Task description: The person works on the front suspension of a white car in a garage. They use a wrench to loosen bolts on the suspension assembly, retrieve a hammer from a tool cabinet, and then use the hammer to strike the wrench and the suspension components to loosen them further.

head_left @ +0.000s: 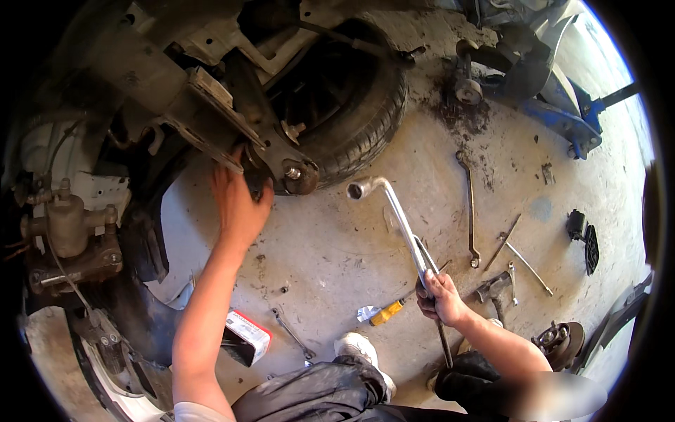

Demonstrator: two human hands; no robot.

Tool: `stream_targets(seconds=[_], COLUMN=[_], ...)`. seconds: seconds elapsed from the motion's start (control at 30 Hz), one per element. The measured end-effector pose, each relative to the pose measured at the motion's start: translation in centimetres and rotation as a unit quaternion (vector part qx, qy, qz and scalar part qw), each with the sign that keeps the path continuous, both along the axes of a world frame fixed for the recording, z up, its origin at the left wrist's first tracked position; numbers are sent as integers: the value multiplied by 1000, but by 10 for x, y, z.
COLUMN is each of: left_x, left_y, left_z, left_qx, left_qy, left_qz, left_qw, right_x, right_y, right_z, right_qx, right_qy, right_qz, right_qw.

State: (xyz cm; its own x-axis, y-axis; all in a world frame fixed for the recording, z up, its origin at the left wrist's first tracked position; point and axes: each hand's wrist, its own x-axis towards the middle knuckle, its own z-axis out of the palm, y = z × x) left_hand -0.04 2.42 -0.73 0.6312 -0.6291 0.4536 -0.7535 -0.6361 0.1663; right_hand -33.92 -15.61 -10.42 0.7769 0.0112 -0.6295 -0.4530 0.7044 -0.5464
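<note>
My left hand reaches up under the car, its thumb and fingers around the dark inner end of a control arm; some fingertips are hidden behind the metal. A bolt with a nut sticks out of the arm's lower end, right of that hand. In my right hand is an L-shaped socket wrench, its open socket end pointing up and left. A thinner dark bar lies along it in the same grip. The socket stands apart from the bolt.
Behind the arm lies a wheel. A blue floor jack stands at far right. On the concrete are a long ring spanner, a hammer, a yellow-handled tool, a small spanner and a box. A brake caliper sits left.
</note>
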Motion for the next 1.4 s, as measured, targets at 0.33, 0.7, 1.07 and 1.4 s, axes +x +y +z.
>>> stream_targets(seconds=[0.33,0.7,1.07,1.4], left_x=[-133,-160,-172,-172], left_y=[3,16,22,41], left_z=[28,38,48,14], left_qx=[78,29,63,33], left_qy=[292,401,259,392], left_qz=[-138,-207,-256,-122], left_qw=[943,892,929,911], right_x=[-29,38,61,57], right_y=[35,14,28,46], right_z=[0,82,128,80], right_qx=[-248,-232,-303,-357], right_qy=[-50,-191,-178,-152], right_qz=[121,129,97,119], right_qw=[960,945,931,914])
